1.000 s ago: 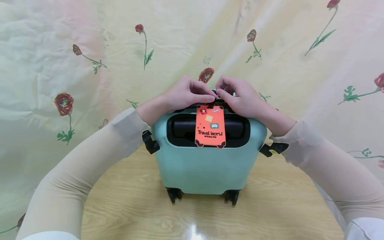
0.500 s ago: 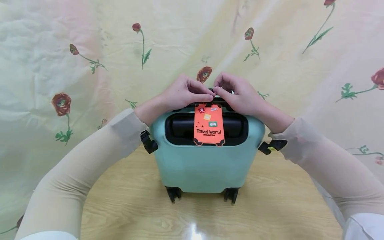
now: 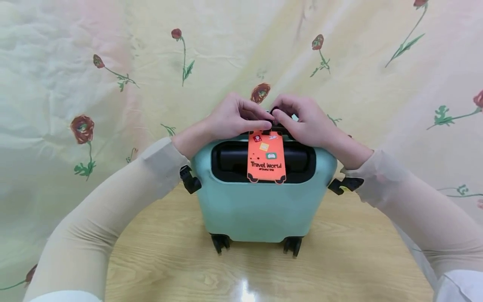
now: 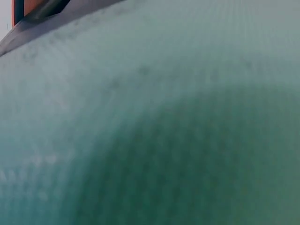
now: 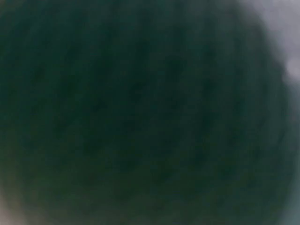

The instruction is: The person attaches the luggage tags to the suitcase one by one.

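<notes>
A mint-green suitcase stands upright in the middle of the head view. An orange luggage tag with "Travel World" lettering hangs in front of its black recessed handle. At the top of the tag, my left hand pinches the black strap between thumb and fingers. My right hand meets it from the other side, thumb and curled forefinger pinching a black piece of the strap. Fingers partly hide the strap. In the left wrist view the suitcase shell fills nearly everything; the right wrist view is dark and blurred.
Below the suitcase, black wheels rest on a wood-grain surface. A flowered cloth hangs behind and at both sides. Black wrist-camera mounts sit close against the suitcase's sides.
Around the strap my fingertips have shifted slightly, and a black loop now shows at the right thumb and forefinger. The head view has swayed a little; suitcase and tag stay in place.
</notes>
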Available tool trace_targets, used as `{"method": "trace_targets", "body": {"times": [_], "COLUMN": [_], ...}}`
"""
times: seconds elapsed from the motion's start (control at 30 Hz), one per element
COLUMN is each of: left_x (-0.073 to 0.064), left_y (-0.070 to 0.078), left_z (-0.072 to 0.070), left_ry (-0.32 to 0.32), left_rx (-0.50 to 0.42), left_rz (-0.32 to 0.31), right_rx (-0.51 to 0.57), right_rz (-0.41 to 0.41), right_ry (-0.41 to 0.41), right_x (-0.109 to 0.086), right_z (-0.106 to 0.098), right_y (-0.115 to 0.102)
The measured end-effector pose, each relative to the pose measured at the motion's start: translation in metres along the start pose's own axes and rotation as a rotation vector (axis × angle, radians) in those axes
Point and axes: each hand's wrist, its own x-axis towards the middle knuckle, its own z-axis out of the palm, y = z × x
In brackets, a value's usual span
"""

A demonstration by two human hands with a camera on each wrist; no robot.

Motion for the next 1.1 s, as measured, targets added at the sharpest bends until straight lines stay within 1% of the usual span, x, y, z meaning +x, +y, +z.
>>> {"method": "trace_targets", "body": {"times": [0.1, 0.17, 0.27, 0.33, 0.43, 0.5, 0.53, 0.63, 0.7, 0.77, 0.83, 0.9, 1.0, 1.1], "left_x": [0.0005, 0.0011, 0.0023, 0.0031, 0.0047, 0.0058, 0.0063, 0.0076, 0.0086, 0.0095, 0.0097, 0.0095, 0.0089, 0.009], "left_y": [-0.0005, 0.0, 0.0013, 0.0016, -0.0002, -0.0019, -0.0025, -0.0023, -0.0008, 0.0011, 0.0027, 0.0039, 0.0043, 0.0049], "left_z": [0.0015, 0.0025, 0.004, 0.0047, 0.0048, 0.0045, 0.0042, 0.0043, 0.0042, 0.0046, 0.0042, 0.0042, 0.004, 0.0045], "left_ry": [-0.003, 0.003, 0.021, 0.033, 0.037, 0.036, 0.04, 0.046, 0.045, 0.036, 0.027, 0.026, 0.037, 0.051], "left_rx": [0.005, 0.007, 0.012, 0.019, 0.022, 0.001, -0.014, -0.066, -0.072, -0.058, -0.012, 0.014, 0.057, 0.088], "left_rz": [0.004, -0.013, -0.047, -0.055, -0.034, -0.018, -0.022, -0.075, -0.118, -0.156, -0.17, -0.172, -0.15, -0.131], "right_rx": [0.011, 0.008, -0.003, 0.001, 0.007, 0.015, 0.023, 0.059, 0.069, 0.06, 0.024, -0.008, -0.059, -0.067], "right_rz": [0.023, 0.042, 0.047, 0.031, -0.001, -0.017, -0.022, -0.044, -0.064, -0.084, -0.099, -0.115, -0.146, -0.166], "right_ry": [-0.004, 0.014, 0.059, 0.095, 0.15, 0.184, 0.197, 0.197, 0.182, 0.168, 0.177, 0.194, 0.214, 0.216], "right_x": [-0.001, -0.0017, -0.0035, -0.005, -0.0069, -0.0077, -0.0081, -0.0086, -0.0084, -0.008, -0.0076, -0.007, -0.0067, -0.0072], "right_z": [0.0001, 0.0002, 0.0002, 0.0004, 0.0008, 0.0013, 0.0014, 0.0013, 0.0012, 0.0013, 0.0017, 0.0022, 0.0029, 0.003], "right_y": [0.0013, 0.001, -0.001, -0.0024, -0.0032, -0.003, -0.0027, -0.0011, 0.0003, 0.0018, 0.0025, 0.0025, 0.0013, -0.0002]}}
